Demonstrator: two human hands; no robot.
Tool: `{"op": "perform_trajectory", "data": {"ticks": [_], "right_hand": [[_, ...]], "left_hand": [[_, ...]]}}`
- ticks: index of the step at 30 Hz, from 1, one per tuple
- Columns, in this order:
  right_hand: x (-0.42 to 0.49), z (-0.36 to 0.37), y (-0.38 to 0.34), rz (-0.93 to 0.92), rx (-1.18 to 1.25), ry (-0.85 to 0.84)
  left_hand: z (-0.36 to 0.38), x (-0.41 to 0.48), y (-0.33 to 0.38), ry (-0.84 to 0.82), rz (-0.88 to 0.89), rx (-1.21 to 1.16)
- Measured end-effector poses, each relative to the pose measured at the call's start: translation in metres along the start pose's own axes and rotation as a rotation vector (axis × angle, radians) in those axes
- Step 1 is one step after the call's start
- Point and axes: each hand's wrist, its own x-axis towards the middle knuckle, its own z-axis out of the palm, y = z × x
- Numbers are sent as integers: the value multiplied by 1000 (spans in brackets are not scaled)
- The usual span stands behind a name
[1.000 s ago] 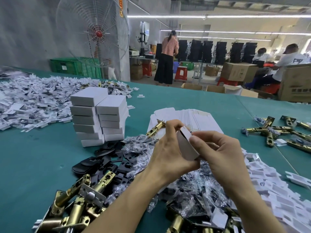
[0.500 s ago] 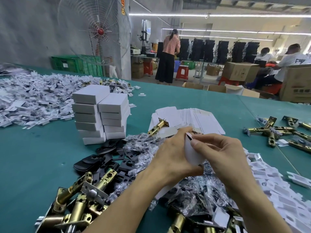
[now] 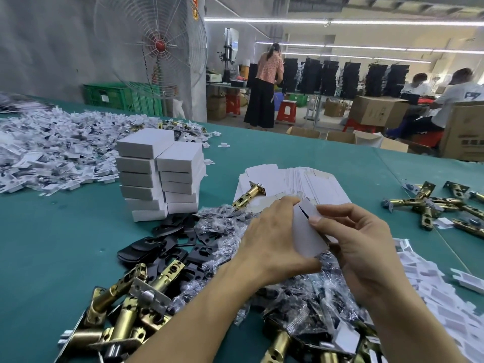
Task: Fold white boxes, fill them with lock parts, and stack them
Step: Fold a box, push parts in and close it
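White box (image 3: 307,233) gripped between both hands (left (image 3: 272,242); right (image 3: 366,247)).

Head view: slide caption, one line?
Left hand and right hand hold a white box over bagged parts, beside stacked boxes.

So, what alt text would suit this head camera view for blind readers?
A person's left hand and right hand hold a small white box over a teal table. Brass latches, bagged black parts and flat box blanks lie around; finished boxes stand stacked at left.

Bare green table (image 3: 52,247) left of latches (image 3: 125,297); stacked boxes (image 3: 159,176) behind.
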Motion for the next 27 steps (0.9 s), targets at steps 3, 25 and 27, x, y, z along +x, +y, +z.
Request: {"op": "perform_trajectory", "data": {"ticks": [3, 25, 27], "right_hand": [[-1, 0, -1, -70, -52, -24], [1, -18, -14, -159, -379, -287], [2, -19, -15, -164, -398, -296]], "left_hand": [[0, 0, 0, 14, 14, 2], [1, -3, -3, 69, 58, -64], [1, -3, -2, 68, 73, -63]]}}
